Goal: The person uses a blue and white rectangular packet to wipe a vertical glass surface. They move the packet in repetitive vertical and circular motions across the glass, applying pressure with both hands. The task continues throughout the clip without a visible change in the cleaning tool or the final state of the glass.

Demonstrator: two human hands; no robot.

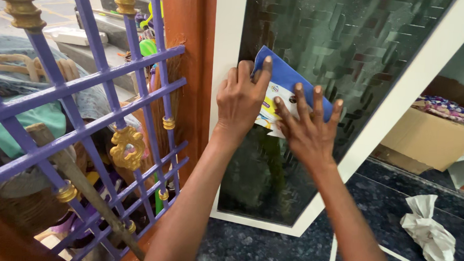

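**Both hands press a blue packet against a glass door**

Your left hand (242,97) and right hand (308,129) lie side by side on a blue, white and yellow packet (285,88), holding it flat against the dark patterned glass (348,42) of a white-framed door (397,100). The left fingers (265,70) curl over the packet's upper left corner, gripping it; the right fingers (300,99) are spread, released, and pressed flat on its lower half. To your left stands an orange wooden post (187,21), and beyond it a purple metal grille (89,84) with gold ornaments, a wooden handle (81,184) leaning behind the bars. To your right, a cardboard box (429,137) sits on the dark speckled floor (269,247), with a crumpled white paper (431,232) lying near it.
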